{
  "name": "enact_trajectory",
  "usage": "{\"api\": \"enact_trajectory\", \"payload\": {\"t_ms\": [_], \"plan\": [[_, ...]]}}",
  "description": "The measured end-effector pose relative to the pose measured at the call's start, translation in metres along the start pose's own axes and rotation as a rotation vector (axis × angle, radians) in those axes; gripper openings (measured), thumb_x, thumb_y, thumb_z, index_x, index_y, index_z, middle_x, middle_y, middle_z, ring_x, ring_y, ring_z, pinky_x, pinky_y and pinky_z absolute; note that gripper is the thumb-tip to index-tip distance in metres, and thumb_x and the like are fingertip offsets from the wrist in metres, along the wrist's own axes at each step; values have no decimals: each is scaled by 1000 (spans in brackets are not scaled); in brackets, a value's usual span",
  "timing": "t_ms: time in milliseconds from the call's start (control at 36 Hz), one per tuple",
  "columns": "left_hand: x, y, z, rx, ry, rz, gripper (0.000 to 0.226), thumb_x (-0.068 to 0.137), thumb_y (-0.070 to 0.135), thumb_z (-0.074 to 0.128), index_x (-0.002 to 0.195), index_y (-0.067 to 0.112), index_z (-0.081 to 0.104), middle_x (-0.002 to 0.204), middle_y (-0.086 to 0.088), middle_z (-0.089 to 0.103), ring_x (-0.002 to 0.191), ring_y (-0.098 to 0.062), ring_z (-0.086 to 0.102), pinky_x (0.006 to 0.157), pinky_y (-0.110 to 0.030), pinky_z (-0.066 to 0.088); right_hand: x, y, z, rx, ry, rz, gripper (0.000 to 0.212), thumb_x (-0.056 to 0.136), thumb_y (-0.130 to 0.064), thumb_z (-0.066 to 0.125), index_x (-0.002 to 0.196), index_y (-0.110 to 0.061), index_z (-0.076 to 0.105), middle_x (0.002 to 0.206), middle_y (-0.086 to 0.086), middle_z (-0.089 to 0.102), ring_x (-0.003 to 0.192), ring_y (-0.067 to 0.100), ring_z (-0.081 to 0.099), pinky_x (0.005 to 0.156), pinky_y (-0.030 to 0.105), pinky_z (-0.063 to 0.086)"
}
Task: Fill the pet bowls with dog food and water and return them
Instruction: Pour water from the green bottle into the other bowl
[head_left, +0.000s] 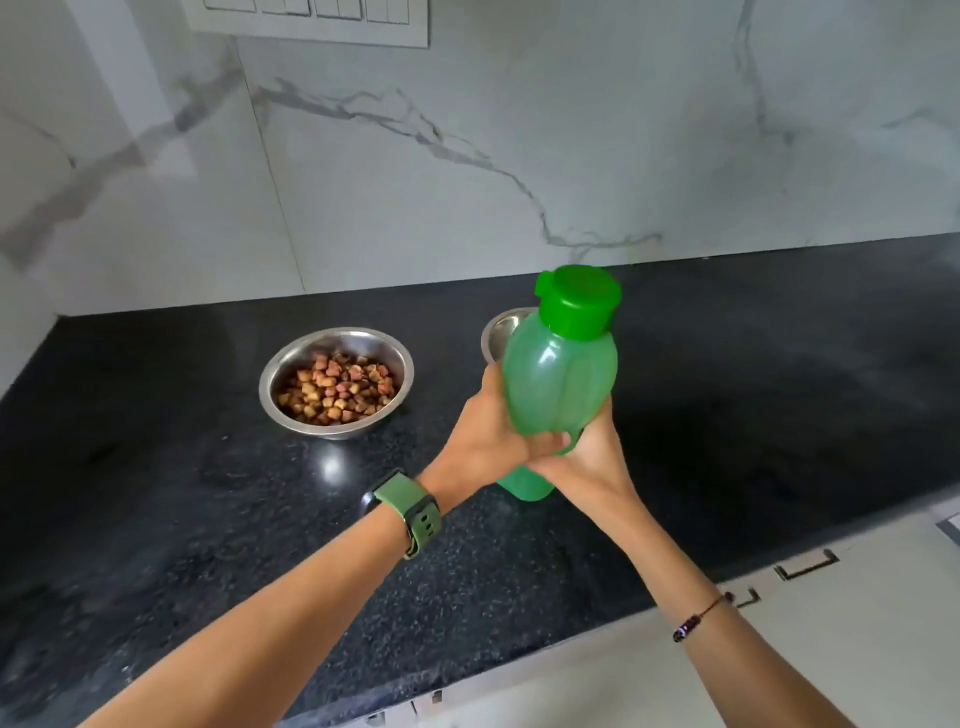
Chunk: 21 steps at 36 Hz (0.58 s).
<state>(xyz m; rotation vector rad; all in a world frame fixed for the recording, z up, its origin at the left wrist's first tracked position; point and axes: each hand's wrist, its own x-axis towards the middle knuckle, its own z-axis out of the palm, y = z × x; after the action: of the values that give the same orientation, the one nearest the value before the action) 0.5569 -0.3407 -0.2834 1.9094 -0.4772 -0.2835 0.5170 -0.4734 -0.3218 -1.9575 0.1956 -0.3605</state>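
A green plastic water bottle with its green cap on is held upright above the black counter. My left hand grips its waist from the left, and my right hand grips it from the right and below. A steel bowl holding brown dog food kibble sits on the counter to the left. A second steel bowl stands behind the bottle, mostly hidden; its contents cannot be seen.
The black granite counter runs to a white marble wall at the back. White drawers with metal handles lie below the front edge at right. A switch panel is on the wall.
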Motion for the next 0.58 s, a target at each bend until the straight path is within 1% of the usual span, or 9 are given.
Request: {"api": "enact_trajectory", "payload": {"t_ms": [111,194,250,306,361,417,444,528,583], "plan": [[1,-9,2,-9,-7,9,87,65,26,84,133,12,31,118,1,54,108,-17,55,80,-24,46,-7,5,8,17,28,42,83,56,-19,84,124,-34,38,106,-20,56,94,-6,59,78,19,48],[3,-10,1,-48,-42,18,89,65,25,84,134,14,28,121,3,52,113,-14,54,86,-26,48,-2,5,10,57,0,83,94,50,-28,88,125,-34,32,118,-5,56,106,7,60,84,32,55],[3,-9,-4,-136,-130,40,79,70,21,82,130,21,30,118,9,51,113,-3,54,84,-16,49,-1,4,10,19,-6,68,92,52,-28,86,125,-36,30,121,-2,54,108,6,59,84,30,56],[6,-2,-12,-206,-232,78,76,75,20,77,132,23,27,120,16,48,113,0,53,82,-8,48,0,5,8,5,-13,48,84,56,-26,78,123,-39,30,122,2,51,108,8,58,83,31,56],[11,11,-24,-279,-272,135,94,71,35,78,142,19,18,133,9,45,122,-4,50,93,-16,47,-1,5,8,11,-13,52,81,56,-25,73,121,-41,27,121,1,50,108,8,56,85,30,55],[19,32,-35,-281,-225,224,115,59,54,79,146,17,14,144,-1,37,131,-10,43,105,-26,41,-1,6,8,23,-15,60,83,59,-19,75,121,-40,24,120,-1,49,109,8,54,88,28,51],[23,45,-41,-267,-187,270,116,57,54,79,146,19,14,147,-4,34,134,-13,40,108,-28,38,0,6,8,36,-18,62,84,61,-15,76,122,-39,23,121,-1,49,111,9,53,89,27,49],[39,82,-54,-147,-158,472,86,70,35,73,139,31,22,142,-5,37,132,-15,41,108,-26,39,0,7,8,56,-40,54,84,61,-14,77,122,-37,24,124,-1,47,114,10,50,91,26,45],[50,99,-57,146,-201,599,66,79,29,69,137,26,38,137,-3,47,126,-11,45,104,-18,37,0,5,7,56,-52,36,82,58,-19,74,121,-38,25,126,2,46,116,11,49,93,27,46]]}}
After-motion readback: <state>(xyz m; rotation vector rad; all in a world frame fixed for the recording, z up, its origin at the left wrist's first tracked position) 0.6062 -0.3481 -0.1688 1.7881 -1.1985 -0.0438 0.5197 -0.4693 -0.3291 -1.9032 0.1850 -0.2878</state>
